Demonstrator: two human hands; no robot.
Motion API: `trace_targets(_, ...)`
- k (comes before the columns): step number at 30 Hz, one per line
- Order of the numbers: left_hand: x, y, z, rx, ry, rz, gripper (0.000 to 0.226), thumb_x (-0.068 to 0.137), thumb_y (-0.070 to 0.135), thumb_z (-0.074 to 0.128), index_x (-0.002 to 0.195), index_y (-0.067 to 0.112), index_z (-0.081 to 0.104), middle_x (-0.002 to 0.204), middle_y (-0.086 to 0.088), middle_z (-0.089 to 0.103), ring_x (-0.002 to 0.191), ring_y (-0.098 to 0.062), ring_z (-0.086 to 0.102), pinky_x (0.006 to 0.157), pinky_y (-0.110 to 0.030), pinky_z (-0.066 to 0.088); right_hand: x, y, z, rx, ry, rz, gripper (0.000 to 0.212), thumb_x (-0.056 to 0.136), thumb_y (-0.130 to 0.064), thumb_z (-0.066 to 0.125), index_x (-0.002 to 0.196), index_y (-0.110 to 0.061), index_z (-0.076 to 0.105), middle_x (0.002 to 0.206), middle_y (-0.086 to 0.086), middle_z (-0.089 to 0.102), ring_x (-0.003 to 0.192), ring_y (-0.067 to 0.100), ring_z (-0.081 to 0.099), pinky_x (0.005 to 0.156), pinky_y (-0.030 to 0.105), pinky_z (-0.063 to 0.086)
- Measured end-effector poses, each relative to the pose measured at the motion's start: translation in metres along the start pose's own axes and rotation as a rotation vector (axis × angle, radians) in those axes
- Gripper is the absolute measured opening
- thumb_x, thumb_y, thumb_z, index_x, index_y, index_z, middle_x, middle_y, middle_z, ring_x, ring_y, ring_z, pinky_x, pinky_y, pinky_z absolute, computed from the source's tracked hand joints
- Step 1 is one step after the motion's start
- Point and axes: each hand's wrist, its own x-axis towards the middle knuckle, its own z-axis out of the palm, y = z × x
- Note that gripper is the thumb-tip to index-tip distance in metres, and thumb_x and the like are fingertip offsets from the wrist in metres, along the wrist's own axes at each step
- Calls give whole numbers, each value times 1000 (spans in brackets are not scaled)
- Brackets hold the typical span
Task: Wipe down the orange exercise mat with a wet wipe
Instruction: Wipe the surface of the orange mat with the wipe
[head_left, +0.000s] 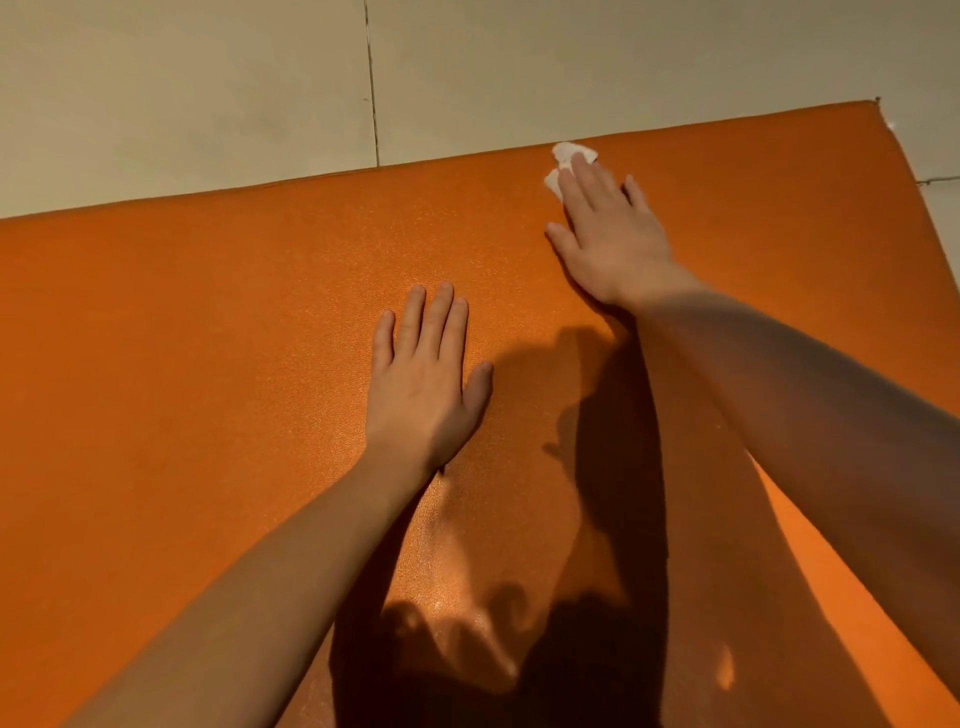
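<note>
The orange exercise mat (208, 338) fills most of the head view, lying flat on a tiled floor. My right hand (608, 234) is stretched toward the mat's far edge, fingers straight, pressing a small white wet wipe (563, 156) onto the mat; the wipe shows beyond and beside the fingertips. My left hand (423, 379) lies flat on the middle of the mat, palm down, fingers straight and together, holding nothing.
Pale floor tiles (182, 88) with a dark grout line lie beyond the mat's far edge. The mat's far right corner (878, 104) is near the top right. Shadows of my arms fall across the near part of the mat.
</note>
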Motion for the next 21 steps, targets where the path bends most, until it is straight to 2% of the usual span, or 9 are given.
trace_targets(3,-1,1,-1,-2,-6,-3,68,99,50,25,153,9,27,161,-8,22,151,-28,10,121,-47,5,14,-17,-4,76,-30,97,68,104,-49,22,156,-12,-2,164,6,-11,150,23,-10,121,39,-5)
trace_targets(6,-1,1,-2,4,-14,-3,68,99,50,25,153,9,27,162,-8,21,151,-27,8,121,-46,2,10,-15,-3,64,-31,-82,69,103,-50,24,156,-14,-2,164,4,-10,150,20,-9,122,37,-5)
trace_targets(8,-2,1,-3,-3,-20,-2,69,98,51,24,154,10,26,162,-8,20,151,-26,7,120,-45,1,11,4,-6,6,-31,-132,66,104,-48,23,157,-16,0,164,2,-8,151,17,-6,122,38,-4)
trace_targets(13,-1,1,-4,-11,-22,-5,71,97,52,21,154,10,25,162,-7,19,151,-26,7,120,-43,-1,21,15,-11,65,-4,187,65,105,-46,18,157,-12,1,164,7,-8,151,23,-6,121,40,-3)
trace_targets(15,-1,2,-3,-4,-16,-2,70,97,51,23,153,10,28,161,-8,21,150,-27,10,120,-44,0,15,2,-7,120,-5,156,68,104,-50,19,156,-11,-1,164,7,-10,150,24,-9,122,39,-4)
trace_targets(18,-1,3,-3,6,-17,-4,69,97,50,24,152,9,30,161,-9,24,150,-28,13,120,-44,2,2,15,-3,60,17,-46,67,104,-50,21,157,-15,1,164,3,-7,151,20,-6,122,39,-4)
trace_targets(19,-1,3,-3,7,-18,-6,69,97,50,24,152,9,30,161,-9,24,150,-28,13,120,-45,2,3,26,-5,25,21,-48,65,104,-49,21,157,-16,2,164,3,-5,151,19,-4,122,40,-3)
trace_targets(21,-1,4,-3,9,-26,-9,70,97,50,22,153,9,28,161,-8,22,150,-27,11,120,-45,3,6,42,-11,4,13,80,63,105,-46,19,157,-15,4,164,4,-3,151,21,-3,122,42,-3)
